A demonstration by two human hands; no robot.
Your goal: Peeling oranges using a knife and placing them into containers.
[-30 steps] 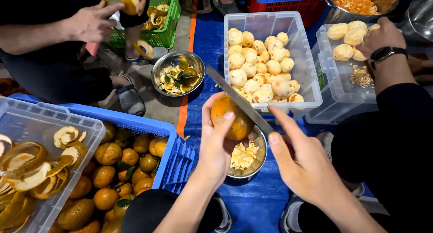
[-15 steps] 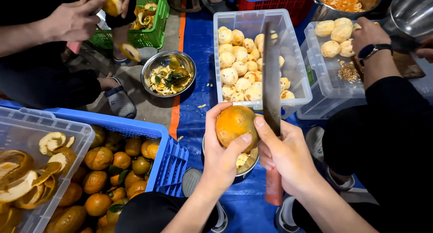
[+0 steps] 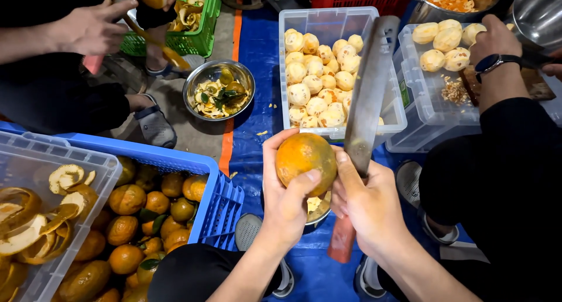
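Observation:
My left hand [image 3: 288, 194] grips an unpeeled orange [image 3: 305, 160] from below and the left, thumb across its front. My right hand [image 3: 369, 202] holds a long knife [image 3: 366, 112] by its reddish handle, with the blade pointing up and away beside the orange's right side. Under the orange sits a small metal bowl [image 3: 316, 211] with peel scraps, mostly hidden by my hands.
A blue crate [image 3: 216, 194] of unpeeled oranges is at lower left, beside a clear bin [image 3: 88, 220] of peels. A clear tub [image 3: 336, 21] of peeled fruit stands ahead. A metal bowl [image 3: 202, 79] of scraps lies on the floor. Other people's hands [image 3: 88, 27] [image 3: 494, 41] work at left and right.
I raised the orange slightly and turned the knife so the blade stands upright against the fruit's right side. The person at left keeps peeling.

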